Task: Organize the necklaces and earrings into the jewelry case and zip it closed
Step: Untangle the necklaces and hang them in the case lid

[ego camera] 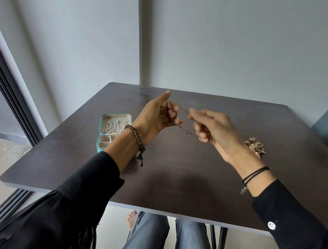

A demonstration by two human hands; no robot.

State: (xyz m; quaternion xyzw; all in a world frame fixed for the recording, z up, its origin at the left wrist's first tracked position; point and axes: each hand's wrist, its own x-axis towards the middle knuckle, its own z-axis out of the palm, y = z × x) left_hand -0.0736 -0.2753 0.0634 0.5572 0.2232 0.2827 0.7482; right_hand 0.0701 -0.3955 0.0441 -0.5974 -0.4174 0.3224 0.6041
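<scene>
Both hands point(156, 115) point(211, 127) pinch necklace point(187, 130) mid-table point(173, 176), case point(104, 134) nr left edge.

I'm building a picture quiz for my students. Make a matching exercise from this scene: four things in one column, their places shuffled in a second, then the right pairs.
1. jewelry case
2. thin chain
3. loose jewelry pile
4. beaded bracelet

A. on the wrist of the left hand
B. on the table, right side
C. pinched between the left hand and the right hand
D. open, on the table's left side

Pairs: 1-D, 2-C, 3-B, 4-A
</scene>
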